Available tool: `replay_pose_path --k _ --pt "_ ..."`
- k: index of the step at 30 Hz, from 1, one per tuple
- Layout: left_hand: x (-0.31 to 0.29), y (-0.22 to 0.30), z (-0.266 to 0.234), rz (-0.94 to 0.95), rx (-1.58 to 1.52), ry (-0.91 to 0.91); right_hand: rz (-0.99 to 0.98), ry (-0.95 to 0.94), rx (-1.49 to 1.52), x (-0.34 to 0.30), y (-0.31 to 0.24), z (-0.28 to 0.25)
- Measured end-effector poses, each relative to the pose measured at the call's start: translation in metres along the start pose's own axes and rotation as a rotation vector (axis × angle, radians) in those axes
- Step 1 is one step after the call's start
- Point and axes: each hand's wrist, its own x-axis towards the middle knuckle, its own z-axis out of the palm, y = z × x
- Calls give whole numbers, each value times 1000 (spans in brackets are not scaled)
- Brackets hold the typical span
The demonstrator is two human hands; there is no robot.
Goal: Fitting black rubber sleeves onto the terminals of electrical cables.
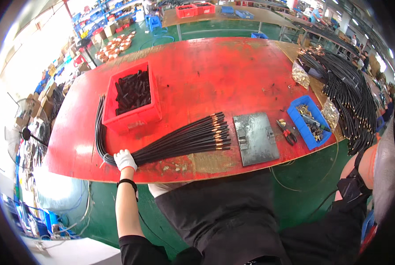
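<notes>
My left hand (125,159), in a white glove, is closed around a bundle of black cables (175,141) near the table's front edge. Right of the hand the cables fan out, their copper-coloured ends lying side by side. On its left the bundle bends and runs away along the outside of a red crate (131,124), which holds many short black tubular pieces (133,90). My right hand does not show.
Right of the cable ends lie a grey metal plate (255,139), red-handled pliers (288,134) and a blue bin (310,138) of small brass parts. Clear bags (300,76) and a large pile of black cables (347,92) lie beyond. A person's strapped limb (366,170) appears at the right edge.
</notes>
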Motion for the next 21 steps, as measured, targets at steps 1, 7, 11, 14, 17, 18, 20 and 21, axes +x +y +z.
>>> replay_pose_path --k 1,7,11,14,17,18,20,21 --pt "0 3 0 0 9 19 -5 2 -4 2 -2 -3" --pt "11 -5 26 -37 -6 52 -6 79 9 74 11 40" --pt "3 13 4 0 23 88 -13 140 -5 108 -30 89" --pt "11 10 -14 -6 22 -311 -123 136 7 175 -52 145" --pt "-14 -9 22 -11 17 66 -254 137 26 196 -27 141" --pt "-1 4 6 26 29 107 -285 138 -7 188 -22 123" --pt "18 -1 19 47 -66 258 -344 183 -40 169 16 80" --pt "23 4 12 87 -178 273 -354 202 -103 157 28 63"
